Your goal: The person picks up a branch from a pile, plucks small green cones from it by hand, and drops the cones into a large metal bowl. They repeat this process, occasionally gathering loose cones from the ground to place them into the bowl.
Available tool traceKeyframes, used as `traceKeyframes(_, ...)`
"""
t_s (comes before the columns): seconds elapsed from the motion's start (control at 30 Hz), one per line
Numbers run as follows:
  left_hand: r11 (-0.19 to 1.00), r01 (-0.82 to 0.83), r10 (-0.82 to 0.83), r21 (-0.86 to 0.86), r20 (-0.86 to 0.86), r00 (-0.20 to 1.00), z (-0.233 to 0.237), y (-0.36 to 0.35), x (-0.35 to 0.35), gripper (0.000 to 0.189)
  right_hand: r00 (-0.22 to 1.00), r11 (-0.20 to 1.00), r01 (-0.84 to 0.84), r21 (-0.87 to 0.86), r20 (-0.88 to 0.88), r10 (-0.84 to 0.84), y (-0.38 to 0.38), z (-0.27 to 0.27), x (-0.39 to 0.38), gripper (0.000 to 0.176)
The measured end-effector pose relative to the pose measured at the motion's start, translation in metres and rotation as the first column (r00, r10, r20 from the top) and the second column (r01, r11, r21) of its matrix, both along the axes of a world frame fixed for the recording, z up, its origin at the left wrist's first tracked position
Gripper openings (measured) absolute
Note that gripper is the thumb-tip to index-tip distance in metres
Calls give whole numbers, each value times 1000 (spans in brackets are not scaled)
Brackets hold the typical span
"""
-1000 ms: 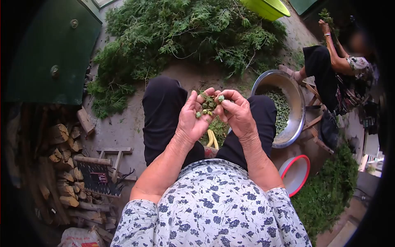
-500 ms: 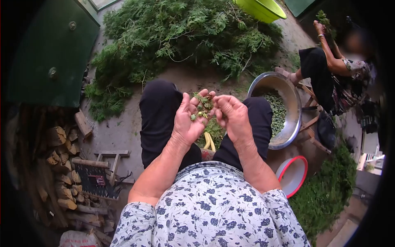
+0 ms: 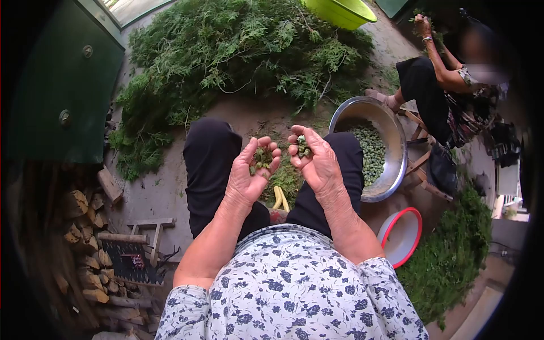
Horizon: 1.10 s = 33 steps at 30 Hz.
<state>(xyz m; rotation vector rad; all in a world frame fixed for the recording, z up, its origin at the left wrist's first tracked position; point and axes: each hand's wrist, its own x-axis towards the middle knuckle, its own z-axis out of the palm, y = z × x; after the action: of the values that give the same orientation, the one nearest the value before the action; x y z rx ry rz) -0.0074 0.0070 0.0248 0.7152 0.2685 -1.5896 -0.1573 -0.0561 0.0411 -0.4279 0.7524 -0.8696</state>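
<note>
My left hand [image 3: 247, 180] is palm up above my lap, its fingers curled round a small heap of green seed cones and leaf bits [image 3: 261, 158]. Beside it and apart from it, my right hand [image 3: 321, 170] is cupped round several small green seed cones [image 3: 304, 149]. A large metal basin [image 3: 395, 161] stands by my right knee, holding a layer of the same green cones [image 3: 368, 152]. Between my knees, a yellow curved handle [image 3: 279, 198] shows over some green sprigs [image 3: 285, 180].
A big heap of cut evergreen branches [image 3: 238, 56] lies ahead, with a lime-green tub [image 3: 343, 12] behind. At right are a seated person [image 3: 447, 90] holding a sprig, a red-rimmed white basin [image 3: 401, 238] and more greenery [image 3: 447, 260]. Firewood [image 3: 88, 243] is stacked at left.
My hands have moved apart. The right hand has turned from a pinch over the left palm to a cupped hold with cones in it; fewer bits remain in the left palm.
</note>
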Motion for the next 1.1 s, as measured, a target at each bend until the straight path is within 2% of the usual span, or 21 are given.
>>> traceKeyframes(0.1,995,103,-103,2,5,995,-9,3,3,23,998,1000,8,30,-67,-6,1,-5,-3,27)
traceKeyframes(0.13,993,107,-110,51,62,992,1,1,-2,20,995,1000,2,12,-102,-1,2,-8,-2,29)
traceKeyframes(0.3,985,173,-174,19,187,967,-3,-1,-7,21,993,999,-26,-45,-113,21,9,-8,7,29)
traceKeyframes(0.37,989,139,-143,52,89,986,-3,-1,-9,22,996,994,10,106,-87,-1,12,-5,11,31)
traceKeyframes(0.43,988,131,-138,77,91,986,-2,-2,-8,22,999,992,9,125,-46,-3,11,-10,9,32)
traceKeyframes(0.5,975,217,-222,49,197,955,-4,-1,-6,22,999,997,-38,63,12,37,10,-18,6,34)
traceKeyframes(0.63,955,298,-286,12,316,905,-5,0,-7,21,999,998,-40,53,8,40,13,-17,10,33)
traceKeyframes(0.7,936,350,-319,-20,366,874,-7,-1,-7,18,996,1000,5,-16,-92,-7,14,-17,15,31)
traceKeyframes(0.77,942,333,-296,-35,381,876,-5,2,-11,16,996,998,8,-58,-85,-13,17,-21,17,28)
traceKeyframes(0.83,951,309,-272,2,482,833,-8,1,-15,15,943,968,-60,-242,-332,-24,21,-21,23,26)
traceKeyframes(0.9,955,294,-263,21,510,819,-18,1,-13,11,913,969,-105,-223,-408,5,23,-15,26,23)
traceKeyframes(0.97,974,222,-214,48,526,823,-18,1,-15,12,857,937,-172,-305,-515,-10,24,-19,28,23)
traceKeyframes(1.1,973,214,-223,82,547,807,-9,-2,-13,14,880,945,-139,-294,-474,-18,24,-22,32,20)
